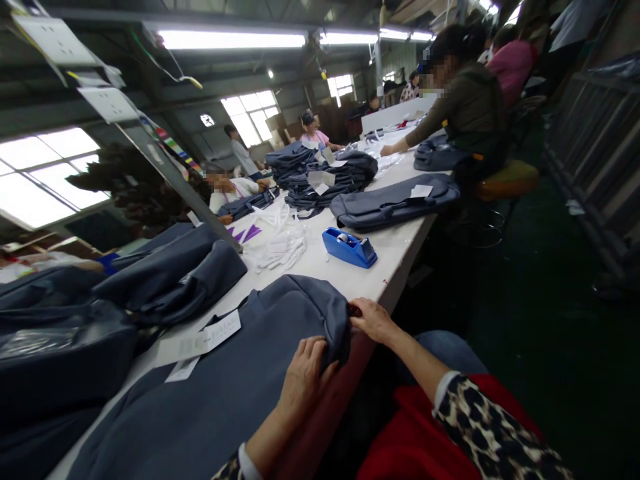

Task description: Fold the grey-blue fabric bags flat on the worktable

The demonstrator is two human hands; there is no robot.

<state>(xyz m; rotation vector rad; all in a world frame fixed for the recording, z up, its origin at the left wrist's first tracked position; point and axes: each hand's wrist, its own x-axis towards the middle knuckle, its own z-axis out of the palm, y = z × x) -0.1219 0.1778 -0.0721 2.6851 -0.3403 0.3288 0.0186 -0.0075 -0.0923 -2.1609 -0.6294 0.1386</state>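
Left hand [305, 370]: fingers closed on the corner of the grey bag [235, 393]
Right hand [373, 319]: pinching that same corner
Progress: bag flat on the table [400, 247], paper tag [200, 343] attached, corner being worked

A garment or bag factory floor: one long white table [400, 250] runs under strip lights [230, 40], piled with stacks of grey-blue bags [320, 177], with seated workers [465, 100] along both its sides.
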